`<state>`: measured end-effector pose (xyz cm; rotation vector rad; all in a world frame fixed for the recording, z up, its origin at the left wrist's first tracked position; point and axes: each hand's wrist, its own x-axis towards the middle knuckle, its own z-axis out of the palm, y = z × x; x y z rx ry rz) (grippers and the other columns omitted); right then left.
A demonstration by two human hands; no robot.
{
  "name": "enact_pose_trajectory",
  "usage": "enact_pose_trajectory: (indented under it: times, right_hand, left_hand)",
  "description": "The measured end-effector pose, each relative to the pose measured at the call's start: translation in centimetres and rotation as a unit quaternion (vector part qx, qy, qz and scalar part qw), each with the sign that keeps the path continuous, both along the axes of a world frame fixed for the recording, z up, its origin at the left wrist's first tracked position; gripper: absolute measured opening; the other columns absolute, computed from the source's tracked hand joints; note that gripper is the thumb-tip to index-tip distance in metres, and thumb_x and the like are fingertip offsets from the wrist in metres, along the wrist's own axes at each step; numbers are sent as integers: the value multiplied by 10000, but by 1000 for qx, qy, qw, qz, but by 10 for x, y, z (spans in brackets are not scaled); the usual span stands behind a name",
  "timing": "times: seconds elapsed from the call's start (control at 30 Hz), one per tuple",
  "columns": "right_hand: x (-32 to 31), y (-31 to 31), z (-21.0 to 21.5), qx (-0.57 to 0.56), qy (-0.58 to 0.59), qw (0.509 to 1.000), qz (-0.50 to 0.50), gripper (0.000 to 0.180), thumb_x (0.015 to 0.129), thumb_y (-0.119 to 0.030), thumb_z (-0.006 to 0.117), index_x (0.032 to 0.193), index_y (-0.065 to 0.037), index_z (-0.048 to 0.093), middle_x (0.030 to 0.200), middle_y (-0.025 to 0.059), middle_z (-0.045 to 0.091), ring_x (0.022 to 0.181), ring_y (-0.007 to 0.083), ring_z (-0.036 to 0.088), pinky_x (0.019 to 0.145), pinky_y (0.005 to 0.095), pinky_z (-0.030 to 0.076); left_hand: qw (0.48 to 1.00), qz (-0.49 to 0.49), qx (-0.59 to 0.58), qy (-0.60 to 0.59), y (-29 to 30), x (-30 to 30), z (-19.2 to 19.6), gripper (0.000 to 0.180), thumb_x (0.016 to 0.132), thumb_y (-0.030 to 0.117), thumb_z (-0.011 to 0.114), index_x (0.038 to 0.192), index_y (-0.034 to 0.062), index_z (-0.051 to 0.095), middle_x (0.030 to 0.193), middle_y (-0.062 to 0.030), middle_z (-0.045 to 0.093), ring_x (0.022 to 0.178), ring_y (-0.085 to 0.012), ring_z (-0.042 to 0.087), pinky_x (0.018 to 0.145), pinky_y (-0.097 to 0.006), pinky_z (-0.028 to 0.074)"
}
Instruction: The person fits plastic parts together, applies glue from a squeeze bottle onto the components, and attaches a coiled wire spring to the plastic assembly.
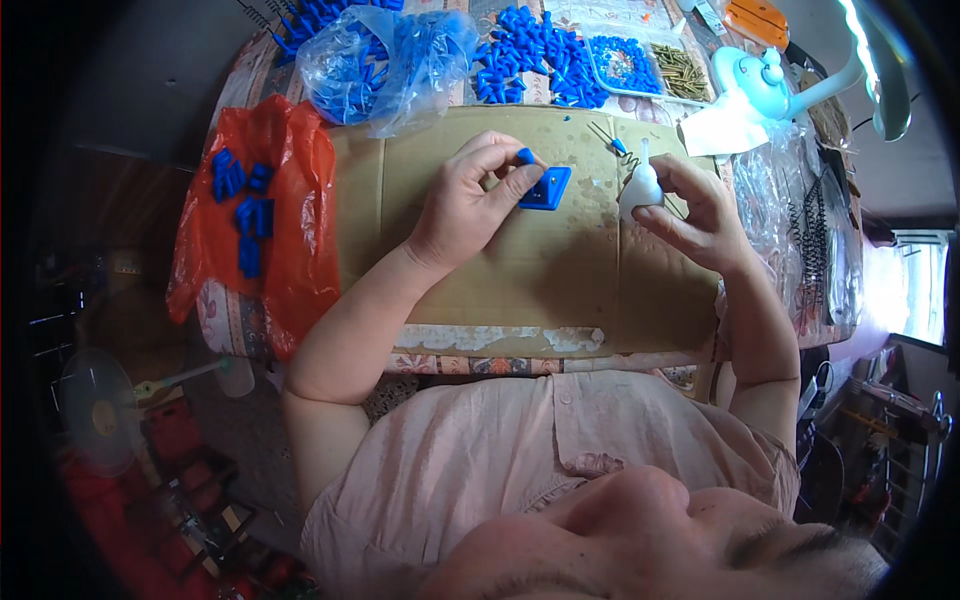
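Note:
Over the middle of a flat cardboard sheet [480, 290], my left hand [470, 195] pinches a small blue plastic part [548, 190] with a flat, angular end pointing right. My right hand [700, 210] is closed around a white squeeze bottle [641, 192] with a thin nozzle pointing up. The bottle is apart from the blue part, to its right. Just beyond the bottle lies a small blue piece with dark metal wires [619, 147], partly hidden behind the bottle and my fingers.
A red plastic bag [300, 230] with several blue parts lies at left. Along the back are a clear bag of blue pieces [350, 85], a heap of blue cones [540, 50] and a tray with brass-coloured pieces [680, 72]. A pale blue lamp [750, 85] stands back right, dark springs [815, 235] at right.

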<state>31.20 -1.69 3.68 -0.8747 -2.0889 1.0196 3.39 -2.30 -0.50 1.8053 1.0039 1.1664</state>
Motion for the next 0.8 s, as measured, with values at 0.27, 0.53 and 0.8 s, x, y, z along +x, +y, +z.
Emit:
enact_pose_trajectory:
  times: [0.27, 0.53, 0.8]
  right_hand:
    - [2, -1, -1, -16, 20, 1000, -2, 323, 878, -164, 735, 1110, 32, 626, 912, 71, 654, 804, 141, 607, 741, 300, 491]
    - [2, 2, -4, -24, 18, 1000, -2, 327, 883, -164, 734, 1125, 24, 621, 919, 63, 646, 805, 133, 595, 751, 288, 488]
    - [3, 1, -2, 6, -9, 1000, 1, 340, 864, -124, 742, 1142, 26, 617, 951, 91, 657, 822, 170, 631, 756, 307, 506]
  left_hand:
    - [827, -125, -355, -419, 16, -20, -14, 187, 991, 248, 620, 1075, 86, 661, 995, -41, 697, 822, -119, 647, 705, -276, 519]
    - [827, -79, -363, -422, 13, -15, -9, 138, 967, 170, 658, 1075, 85, 658, 976, -42, 684, 834, -148, 644, 711, -255, 510]
    - [989, -35, 123, 80, -6, 10, 0, 117, 827, 45, 751, 922, 18, 688, 928, -95, 645, 844, -209, 636, 727, -308, 502]
